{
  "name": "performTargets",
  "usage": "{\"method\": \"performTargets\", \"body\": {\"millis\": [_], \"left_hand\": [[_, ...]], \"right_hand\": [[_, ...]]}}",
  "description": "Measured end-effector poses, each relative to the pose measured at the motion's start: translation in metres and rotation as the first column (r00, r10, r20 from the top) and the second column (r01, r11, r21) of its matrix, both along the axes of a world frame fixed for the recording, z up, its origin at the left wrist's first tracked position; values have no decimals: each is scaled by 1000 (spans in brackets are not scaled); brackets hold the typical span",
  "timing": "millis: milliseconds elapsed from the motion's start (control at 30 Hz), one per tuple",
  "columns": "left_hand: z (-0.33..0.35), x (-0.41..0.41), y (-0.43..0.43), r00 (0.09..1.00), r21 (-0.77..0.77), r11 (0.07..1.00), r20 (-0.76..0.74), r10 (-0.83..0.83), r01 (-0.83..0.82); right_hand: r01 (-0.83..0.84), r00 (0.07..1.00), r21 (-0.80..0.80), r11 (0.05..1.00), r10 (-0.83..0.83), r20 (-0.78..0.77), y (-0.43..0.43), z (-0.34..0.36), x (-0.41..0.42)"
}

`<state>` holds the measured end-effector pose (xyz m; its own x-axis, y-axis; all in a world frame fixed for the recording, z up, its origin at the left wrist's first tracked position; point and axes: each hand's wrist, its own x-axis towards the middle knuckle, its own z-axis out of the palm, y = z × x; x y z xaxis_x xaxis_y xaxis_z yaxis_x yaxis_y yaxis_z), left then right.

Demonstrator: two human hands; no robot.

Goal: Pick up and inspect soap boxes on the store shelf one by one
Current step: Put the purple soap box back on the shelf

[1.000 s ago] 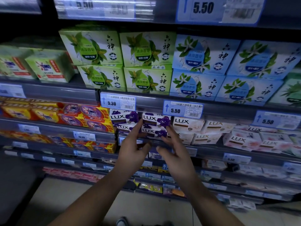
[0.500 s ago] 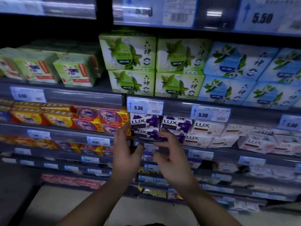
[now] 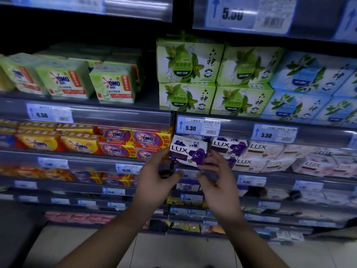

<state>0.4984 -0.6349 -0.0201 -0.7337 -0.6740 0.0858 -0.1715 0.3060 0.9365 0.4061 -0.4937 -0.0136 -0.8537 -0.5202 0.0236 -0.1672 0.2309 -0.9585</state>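
Lux box (image 3: 188,151), purple, lifted out of its row since half a second ago and now held out before the shelf, between the 5.30 tag (image 3: 198,128) at its 12 o'clock and the shelf rail (image 3: 280,180) at its 6 o'clock. Front face to the camera, right end tipped a little low. Held from both ends: left hand (image 3: 156,182) at the box's 8 o'clock, fingers curled up against the left edge, thumb stretched out beneath. Right hand (image 3: 216,182) at 4 o'clock, fingertips pinching the lower right corner. A second ago, both hands only reaching toward the purple row with fingers spread; half a second ago, closing on this box, then still on the shelf. At the box's 3 o'clock, a second purple box (image 3: 229,147) left in the row, with white boxes (image 3: 258,151) beyond; at 9 o'clock, OMO packs (image 3: 148,141). By judgement: pick-up of this one done, inspection just starting, only the front turned to view. Likely next: turning it to bring back and sides round, then returning it to the row's left end before taking the neighbour. Worth minding: a light fingertip hold, so some risk of a slip during the turn.
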Motion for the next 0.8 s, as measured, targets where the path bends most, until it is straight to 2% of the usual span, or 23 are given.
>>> {"method": "performTargets", "body": {"millis": [133, 233, 367, 500, 600, 700, 800], "left_hand": [[5, 18, -9, 995, 106, 993, -87, -49, 58], [12, 28, -10, 987, 214, 968, -117, -111, 134], [29, 38, -5, 989, 419, 899, -126, -78, 124], [35, 46, -4, 993, 436, 894, -97, -69, 105], [37, 52, -6, 985, 476, 867, -146, -89, 149], [36, 55, -6, 989, 474, 869, -113, -101, 143], [33, 55, -7, 996, 623, 778, -69, -48, 81]], "right_hand": [[50, 998, -11, 999, -50, -28, 7, -2, 17], [79, 997, -100, 992, -77, 26, 12, 3, 24], [34, 985, -171, 985, -5, 170, 19, 10, 28], [70, 968, -200, 977, -18, 248, 21, 12, 35], [106, 961, -199, 974, -49, 271, 23, 11, 36], [126, 956, -171, 977, -73, 285, 22, 15, 42], [144, 921, -205, 968, -56, 385, 18, 18, 48]]}}
